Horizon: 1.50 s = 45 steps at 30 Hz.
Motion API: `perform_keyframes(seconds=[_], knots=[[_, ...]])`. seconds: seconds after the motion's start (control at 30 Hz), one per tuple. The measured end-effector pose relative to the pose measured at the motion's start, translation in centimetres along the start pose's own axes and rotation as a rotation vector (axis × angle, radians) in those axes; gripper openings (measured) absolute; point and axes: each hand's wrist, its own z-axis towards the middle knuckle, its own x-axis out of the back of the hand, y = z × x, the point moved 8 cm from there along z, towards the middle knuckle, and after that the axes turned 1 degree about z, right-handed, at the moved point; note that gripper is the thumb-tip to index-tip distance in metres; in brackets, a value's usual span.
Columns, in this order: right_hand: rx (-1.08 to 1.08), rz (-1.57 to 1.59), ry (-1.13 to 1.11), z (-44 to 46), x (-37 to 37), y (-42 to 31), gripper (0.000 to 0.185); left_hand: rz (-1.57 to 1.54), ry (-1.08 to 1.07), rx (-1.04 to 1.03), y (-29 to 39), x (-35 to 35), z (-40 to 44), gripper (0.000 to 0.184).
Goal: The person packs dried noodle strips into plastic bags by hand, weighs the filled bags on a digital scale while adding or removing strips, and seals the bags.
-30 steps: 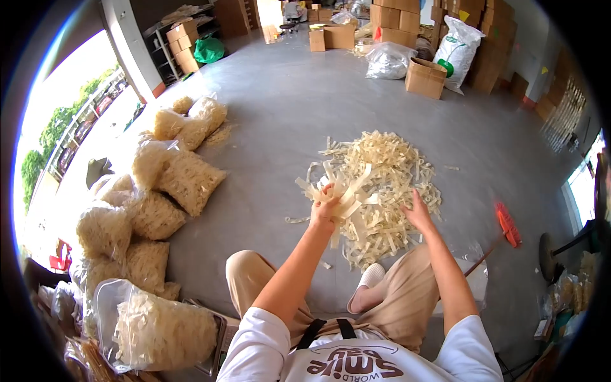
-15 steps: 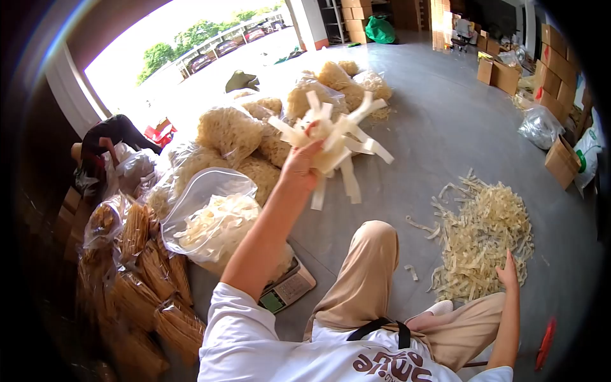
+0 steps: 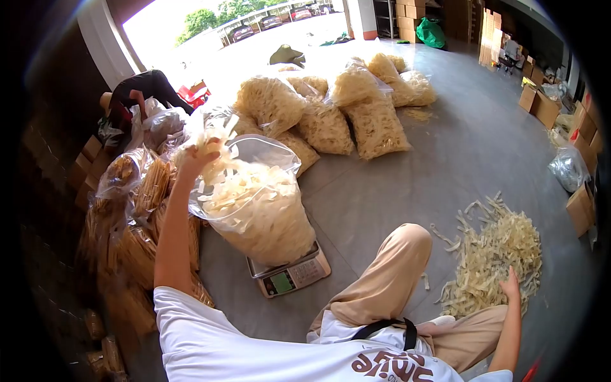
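My left hand [image 3: 202, 159] is closed round a bunch of pale strips [image 3: 219, 130] at the upper left rim of an open clear plastic bag [image 3: 267, 219]. The bag, filled with similar strips, stands on a scale [image 3: 294, 277] with a green display. At the right, my right hand [image 3: 510, 286] rests at the near edge of a loose pile of strips [image 3: 490, 254] on the floor. Its index finger is stretched out; the other fingers are too small to make out.
Filled bags [image 3: 375, 121] lie beyond the scale. Wrapped bundles of thin sticks [image 3: 153, 184] are at the left. A person [image 3: 149, 86] bends over behind them. Cardboard boxes [image 3: 580, 207] line the right side.
The view has turned left. My left hand has carried its strips from the floor pile over to the open bag on the scale. My right hand has stayed by the pile.
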Motion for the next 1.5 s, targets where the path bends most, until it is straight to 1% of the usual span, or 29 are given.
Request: perform_keyframes(seconds=[0.07, 0.1, 0.13, 0.2, 0.23, 0.3, 0.33, 0.37, 0.4, 0.47, 0.5, 0.57, 0.6, 0.67, 0.73, 0.8, 0.87, 0.93, 0.97, 1.07, 1.1, 1.17, 1.3, 1.4, 1.47, 1.5], knots=[[-0.065, -0.015, -0.058, 0.1, -0.1, -0.4, 0.084, 0.297, -0.104, 0.01, 0.1, -1.3, -1.1, 0.039], [-0.065, -0.023, -0.065, 0.4, -0.1, -0.8, 0.084, 0.387, -0.059, -0.006, 0.4, -1.3, -1.5, 0.032], [-0.053, -0.016, -0.062, 0.6, -0.2, -1.2, 0.083, 0.388, -0.062, 0.007, 1.5, -1.9, -2.1, 0.032], [-0.046, -0.025, -0.069, 0.7, -0.5, -1.2, 0.083, 0.573, -0.041, -0.044, 3.7, -2.8, -2.9, 0.032], [-0.006, -0.035, -0.048, 1.1, -0.6, -1.3, 0.083, 0.505, -0.083, -0.122, 3.3, -2.9, -2.4, 0.032], [0.033, -0.055, -0.037, 1.6, -0.6, -1.3, 0.083, 0.59, -0.014, -0.154, 1.8, -1.4, -0.4, 0.037], [0.05, -0.056, -0.043, 1.7, -0.6, -1.5, 0.083, 0.641, 0.038, -0.174, 2.7, -1.3, -0.7, 0.039], [0.069, -0.055, -0.045, 1.8, -0.7, -1.8, 0.083, 0.574, 0.046, -0.202, 3.5, -1.6, -1.1, 0.041], [0.07, -0.06, -0.052, 1.9, -0.9, -1.7, 0.083, 0.599, 0.009, -0.236, 3.7, -1.7, -0.8, 0.039], [0.087, -0.082, -0.053, 2.5, -1.1, -1.3, 0.082, 0.608, -0.017, -0.337, 6.4, -3.4, -1.9, 0.035], [0.087, -0.086, -0.057, 2.6, -1.2, -1.1, 0.082, 0.608, -0.019, -0.332, 6.7, -3.5, -2.0, 0.035], [0.106, -0.085, -0.029, 2.7, -1.2, -0.7, 0.082, 0.877, -0.062, -0.239, 5.8, -3.9, -1.6, 0.033], [0.104, -0.09, -0.034, 2.7, -1.3, -0.4, 0.082, 0.877, -0.066, -0.232, 5.4, -4.0, -1.5, 0.033], [0.129, -0.094, -0.021, 2.7, -1.3, 0.2, 0.08, 0.767, -0.091, -0.168, 3.9, -3.6, -1.1, 0.034], [0.124, -0.131, -0.043, 2.9, -1.3, 0.8, 0.079, 0.783, -0.123, -0.148, 2.9, -3.1, -0.6, 0.037], [0.12, -0.17, -0.065, 2.6, -1.2, 0.7, 0.079, 0.715, -0.12, -0.129, 2.2, -2.5, -0.5, 0.035], [0.101, -0.146, -0.086, 2.0, -0.7, -0.1, 0.077, 0.739, -0.105, -0.148, 1.8, -2.1, -0.2, 0.032], [0.127, -0.133, -0.076, 1.8, -0.6, -0.3, 0.076, 0.763, -0.098, -0.214, 2.3, -2.1, 0.0, 0.029], [0.157, -0.112, -0.059, 1.8, -0.5, -0.6, 0.075, 0.721, -0.113, -0.226, 2.2, -2.1, 0.0, 0.03], [0.142, -0.101, -0.052, 1.0, -0.1, -1.9, 0.073, 0.662, -0.135, -0.218, 1.7, -2.1, 0.5, 0.03], [0.141, -0.105, -0.054, 1.1, -0.1, -2.0, 0.073, 0.69, -0.121, -0.187, 2.1, -2.3, 0.3, 0.03], [0.121, -0.103, -0.061, 1.1, -0.1, -2.2, 0.073, 0.684, -0.126, -0.201, 2.6, -2.4, 0.4, 0.029], [0.105, -0.067, -0.062, 2.0, -0.6, -0.6, 0.073, 0.644, -0.152, -0.198, 3.6, -3.1, 0.0, 0.026], [0.09, -0.159, -0.102, 3.1, -1.6, 1.4, 0.072, 0.64, -0.169, -0.207, 4.4, -3.6, -0.4, 0.024], [0.164, -0.169, -0.074, 3.4, -1.7, 1.8, 0.072, 0.655, -0.166, -0.176, 4.3, -3.6, -0.3, 0.025], [0.162, -0.168, -0.073, 3.2, -1.5, 1.5, 0.072, 0.654, -0.167, -0.178, 4.4, -3.7, -0.4, 0.025]])
